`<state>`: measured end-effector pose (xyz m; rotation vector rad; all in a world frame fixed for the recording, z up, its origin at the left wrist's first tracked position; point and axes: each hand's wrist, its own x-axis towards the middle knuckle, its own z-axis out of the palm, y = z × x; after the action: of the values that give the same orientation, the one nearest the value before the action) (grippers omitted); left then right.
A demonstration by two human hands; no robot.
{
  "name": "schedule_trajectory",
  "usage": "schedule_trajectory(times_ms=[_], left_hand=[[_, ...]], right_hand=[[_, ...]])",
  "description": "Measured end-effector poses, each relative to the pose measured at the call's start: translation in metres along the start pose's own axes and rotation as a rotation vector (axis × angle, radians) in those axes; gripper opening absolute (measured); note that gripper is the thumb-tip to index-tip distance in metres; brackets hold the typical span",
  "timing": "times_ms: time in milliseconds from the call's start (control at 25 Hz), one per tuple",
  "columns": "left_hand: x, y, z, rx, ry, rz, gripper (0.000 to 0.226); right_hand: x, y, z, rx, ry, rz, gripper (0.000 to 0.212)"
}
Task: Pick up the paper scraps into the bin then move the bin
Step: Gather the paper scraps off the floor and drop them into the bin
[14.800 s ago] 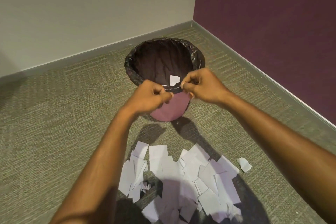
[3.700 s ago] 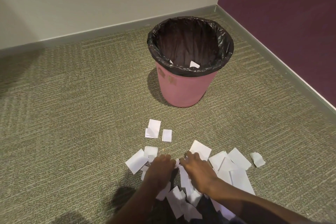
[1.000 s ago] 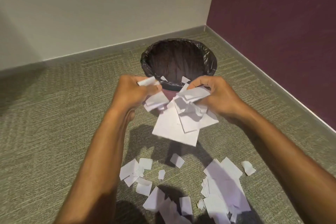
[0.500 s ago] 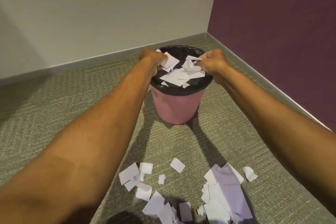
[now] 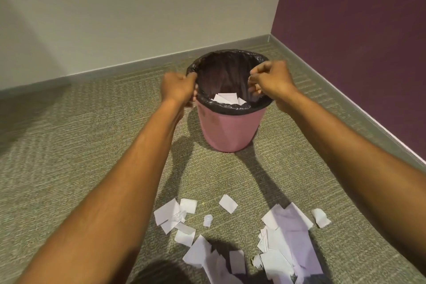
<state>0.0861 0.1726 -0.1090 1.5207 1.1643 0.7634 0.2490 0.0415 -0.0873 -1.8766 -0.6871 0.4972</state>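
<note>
Carpeted corner, pink bin (image 5: 227, 129), scraps (image 5: 285, 246) strewn, left hand (image 5: 177, 89) and right hand (image 5: 270, 78) fisted empty.

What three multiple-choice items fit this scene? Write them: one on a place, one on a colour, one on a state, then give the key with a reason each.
1. Where do the loose paper scraps lie?
A. On the carpet on the person's side of the bin
B. Against the purple wall
C. Behind the bin by the skirting

2. What colour is the bin below its black liner?
A. Green
B. Pink
C. White

3. What are the left hand and right hand doing?
A. Gathering scraps off the floor
B. Resting flat on the carpet
C. At the bin's rim, one on each side, fingers curled

Key: 1 A, the scraps spread over the carpet in the near part of the view; 2 B, the wall under the liner is pink; 3 C, both hands sit at the liner's edge, with paper in the bin between them.
</note>
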Motion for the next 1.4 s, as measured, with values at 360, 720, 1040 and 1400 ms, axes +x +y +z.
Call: schedule_trajectory(times_ms=[360, 720, 1040, 1400], left_hand=[[-0.092, -0.224, -0.047, 0.867, -0.306, -0.111, 0.044], [-0.144, -0.272, -0.035, 1.241, -0.382, -0.192, 0.1], [-0.143, -0.285, -0.034, 1.284, -0.346, 0.07, 0.063], [-0.146, -0.288, -0.022, 1.308, -0.428, 0.291, 0.066]], right_hand=[[-0.098, 0.107, 0.073, -0.306, -0.577, -0.157, 0.011], [-0.151, 0.222, 0.116, -1.141, -0.808, -0.306, 0.035], [-0.157, 0.219, 0.126, -1.107, -0.832, -0.359, 0.043], [-0.187, 0.216, 0.146, -1.013, -0.846, -0.551, 0.037]])
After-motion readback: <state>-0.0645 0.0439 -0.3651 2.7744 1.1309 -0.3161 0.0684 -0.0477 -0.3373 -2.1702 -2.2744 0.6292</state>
